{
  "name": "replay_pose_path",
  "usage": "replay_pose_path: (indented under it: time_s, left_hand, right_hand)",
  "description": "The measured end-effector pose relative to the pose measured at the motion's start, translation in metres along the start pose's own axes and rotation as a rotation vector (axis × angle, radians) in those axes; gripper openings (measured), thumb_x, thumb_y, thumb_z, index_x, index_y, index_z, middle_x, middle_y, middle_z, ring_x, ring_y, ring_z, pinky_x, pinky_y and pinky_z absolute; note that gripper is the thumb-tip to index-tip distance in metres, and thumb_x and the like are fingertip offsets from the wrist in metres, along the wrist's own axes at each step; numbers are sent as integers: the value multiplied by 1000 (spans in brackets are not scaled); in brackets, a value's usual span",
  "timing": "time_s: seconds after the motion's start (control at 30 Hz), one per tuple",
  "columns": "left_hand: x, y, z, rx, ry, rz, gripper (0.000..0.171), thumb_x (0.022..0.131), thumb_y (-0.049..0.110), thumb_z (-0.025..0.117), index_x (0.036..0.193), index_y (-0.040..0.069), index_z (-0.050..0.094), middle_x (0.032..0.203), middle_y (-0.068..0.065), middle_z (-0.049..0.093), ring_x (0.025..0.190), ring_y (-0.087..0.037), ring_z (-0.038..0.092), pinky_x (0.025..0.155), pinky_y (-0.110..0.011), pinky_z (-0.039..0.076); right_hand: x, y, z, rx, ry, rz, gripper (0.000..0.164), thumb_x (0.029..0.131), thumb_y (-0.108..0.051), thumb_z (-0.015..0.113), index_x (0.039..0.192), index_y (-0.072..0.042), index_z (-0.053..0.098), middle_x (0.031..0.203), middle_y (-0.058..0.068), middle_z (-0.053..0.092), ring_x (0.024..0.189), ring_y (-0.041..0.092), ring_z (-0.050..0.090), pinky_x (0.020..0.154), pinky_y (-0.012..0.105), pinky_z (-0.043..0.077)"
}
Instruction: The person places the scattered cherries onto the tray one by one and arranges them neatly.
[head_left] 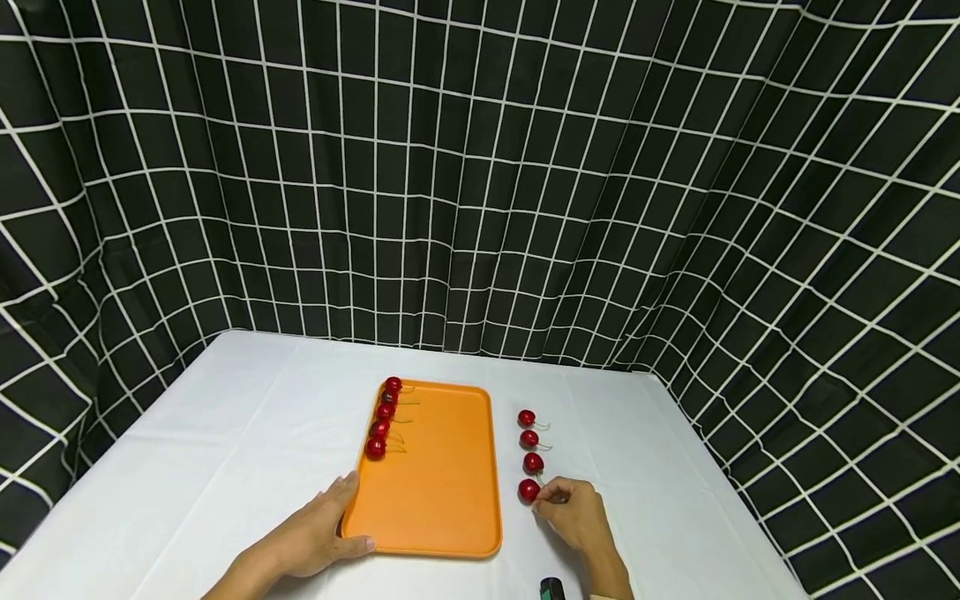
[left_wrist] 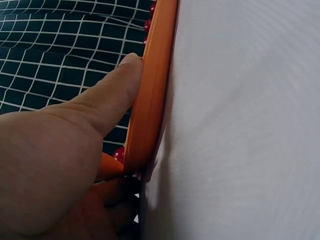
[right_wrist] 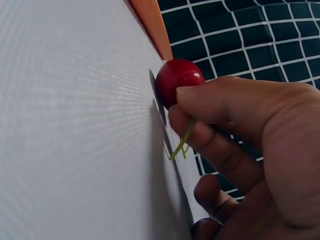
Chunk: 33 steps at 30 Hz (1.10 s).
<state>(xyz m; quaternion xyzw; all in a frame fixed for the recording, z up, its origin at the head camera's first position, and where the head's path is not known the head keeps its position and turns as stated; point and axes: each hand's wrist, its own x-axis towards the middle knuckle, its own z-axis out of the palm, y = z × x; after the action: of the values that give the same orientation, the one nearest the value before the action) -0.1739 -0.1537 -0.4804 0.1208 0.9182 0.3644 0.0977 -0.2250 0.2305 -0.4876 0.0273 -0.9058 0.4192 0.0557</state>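
Observation:
My left hand (head_left: 318, 531) rests at the near left corner of an orange tray (head_left: 435, 500), thumb along its front edge and fingers along its left side. In the left wrist view the thumb lies straight against the tray's rim (left_wrist: 154, 80). A red cherry (right_wrist: 172, 80) is pinched between thumb and forefinger of my right hand (head_left: 576, 517), close over the white cloth, its green stem (right_wrist: 181, 142) hanging below the fingertips. It is the nearest of a column of cherries; the others, such as this cherry (head_left: 528, 439), lie beyond it with stems to the right.
Several cherries (head_left: 386, 412) line the tray's far left edge, stems pointing right. A dark object (head_left: 552, 588) shows at the bottom edge near the right wrist. Black curtains with a white grid (head_left: 450, 167) stand around the table's (head_left: 210, 433) back and sides.

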Motion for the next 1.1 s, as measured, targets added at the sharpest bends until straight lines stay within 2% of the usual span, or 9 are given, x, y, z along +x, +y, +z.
replay_pose_path:
  time_s: [0.2,0.4,0.53,0.63,0.77,0.87,1.0,1.1]
  left_hand:
    - [0,0,2,0,18,-8,111,73,54,77,147,-10,25,152,-29,19,140,-42,17,110,-60,11]
    - [1,0,2,4,20,3,110,74,55,76,146,-10,26,152,-28,20,140,-41,17,111,-59,10]
    - [-1,0,-1,5,19,5,110,73,54,77,146,-11,26,152,-28,19,140,-41,17,111,-59,10]
    - [-1,0,-1,2,22,2,109,73,53,77,146,-12,26,152,-29,20,140,-42,17,110,-60,10]
    - [-2,-1,0,-2,22,-12,109,73,53,77,146,-11,27,152,-29,20,140,-42,18,111,-60,11]
    - [-2,-1,1,-8,24,-17,109,73,53,77,146,-11,26,152,-28,20,140,-42,17,111,-60,10]
    - [0,-1,3,-11,27,-15,110,73,54,77,146,-11,27,152,-27,20,140,-41,17,111,-59,10]
    - [1,-2,4,-17,26,-3,110,73,55,77,145,-12,27,152,-27,20,140,-41,17,111,-59,10]
  right_hand:
    - [1,-2,-1,47,30,41,9,75,-6,79,74,-11,72,71,-3,67,65,15,55,51,26,45]
    - [4,-7,-2,169,84,36,5,78,-7,78,78,-7,74,74,1,69,68,17,57,56,24,45]
    - [7,-17,-1,271,100,18,8,79,-9,80,82,-4,75,77,3,69,68,17,60,53,22,45]
    - [11,-28,-2,308,98,10,11,79,-12,80,83,-4,75,76,4,70,68,16,61,51,21,42]
    - [16,-47,-7,325,97,-40,8,80,-11,80,80,-5,75,73,8,70,62,18,56,47,20,36]
    - [17,-71,-13,344,84,-77,6,80,-7,79,79,-3,74,68,11,67,57,21,56,44,18,34]
    - [23,-88,-11,364,74,-115,9,79,-8,80,78,-2,73,63,9,59,49,20,52,42,18,37]
    - [33,-91,-3,332,84,-181,9,78,-11,82,75,-8,74,65,5,58,52,15,47,43,19,36]
